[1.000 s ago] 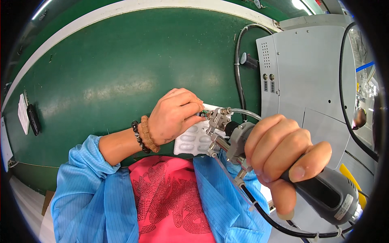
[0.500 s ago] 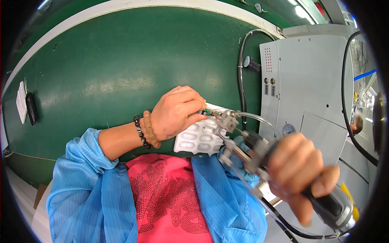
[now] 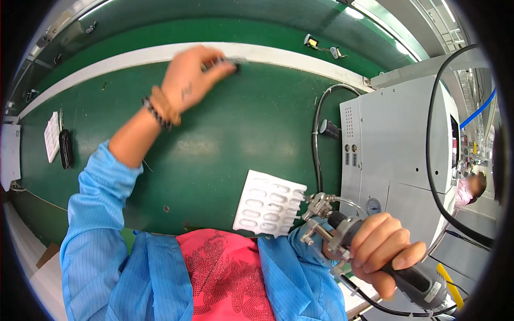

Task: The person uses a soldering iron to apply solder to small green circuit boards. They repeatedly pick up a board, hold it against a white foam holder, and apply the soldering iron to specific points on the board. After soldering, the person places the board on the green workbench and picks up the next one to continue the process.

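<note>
My left hand (image 3: 187, 77) is stretched over the far side of the bench, beside its white rim. Thumb and fingers pinch a small dark-ended part (image 3: 235, 66), smeared by motion. My right hand (image 3: 383, 249) is closed round the black handle of a soldering iron (image 3: 353, 235). Metal clamps (image 3: 321, 206) and a clear tube (image 3: 348, 201) are fitted at the iron's front end. Left of these clamps, a white tray (image 3: 262, 206) with oval pockets lies near the bench's front edge. My right sleeve partly hides its lower right corner.
A grey machine (image 3: 396, 134) with a gauge stands at the right, a black cable (image 3: 317, 134) looping beside it. At the far left lie a black case (image 3: 66, 148) and a white tray (image 3: 52, 137). Small parts (image 3: 321, 47) rest beyond the white rim (image 3: 278, 56). Another person sits far right.
My left hand has moved from the white tray to the bench's far side, taking the small part with it. The soldering iron has shifted slightly lower left. The view has tilted upward.
</note>
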`<state>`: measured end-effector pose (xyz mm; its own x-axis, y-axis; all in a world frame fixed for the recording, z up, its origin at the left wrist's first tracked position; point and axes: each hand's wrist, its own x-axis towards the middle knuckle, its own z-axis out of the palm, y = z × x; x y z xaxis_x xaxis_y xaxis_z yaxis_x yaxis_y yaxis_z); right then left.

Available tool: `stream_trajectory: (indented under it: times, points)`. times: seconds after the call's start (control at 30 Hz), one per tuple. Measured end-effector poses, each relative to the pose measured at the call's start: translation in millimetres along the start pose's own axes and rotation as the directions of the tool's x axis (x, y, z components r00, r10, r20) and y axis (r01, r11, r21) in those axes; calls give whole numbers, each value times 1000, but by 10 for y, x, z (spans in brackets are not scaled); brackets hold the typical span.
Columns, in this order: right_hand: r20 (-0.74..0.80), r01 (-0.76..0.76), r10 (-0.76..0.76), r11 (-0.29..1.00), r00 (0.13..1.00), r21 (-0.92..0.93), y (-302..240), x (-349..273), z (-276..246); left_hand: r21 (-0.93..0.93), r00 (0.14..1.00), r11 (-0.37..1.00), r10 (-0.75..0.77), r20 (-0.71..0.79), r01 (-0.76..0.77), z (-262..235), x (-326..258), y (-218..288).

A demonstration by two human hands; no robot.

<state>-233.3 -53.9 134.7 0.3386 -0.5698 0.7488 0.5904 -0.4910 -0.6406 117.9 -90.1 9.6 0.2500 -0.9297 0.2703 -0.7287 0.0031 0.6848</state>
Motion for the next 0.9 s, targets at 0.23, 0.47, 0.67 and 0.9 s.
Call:
stream_trajectory:
  times: [0.23,0.47,0.67,0.9]
  points:
    - [108,-108,105,994,989,20,5,73,-127,144,924,918,379,-41,-370,642,1079,-15]
    - [135,-69,62,996,989,51,80,214,-157,83,823,850,472,314,-519,1684,1878,128]
    - [108,-67,63,997,992,36,74,225,-178,49,905,920,371,208,-388,1784,1902,211]
    - [39,-73,68,989,997,131,117,53,-172,-355,864,848,473,171,-394,795,75,727]
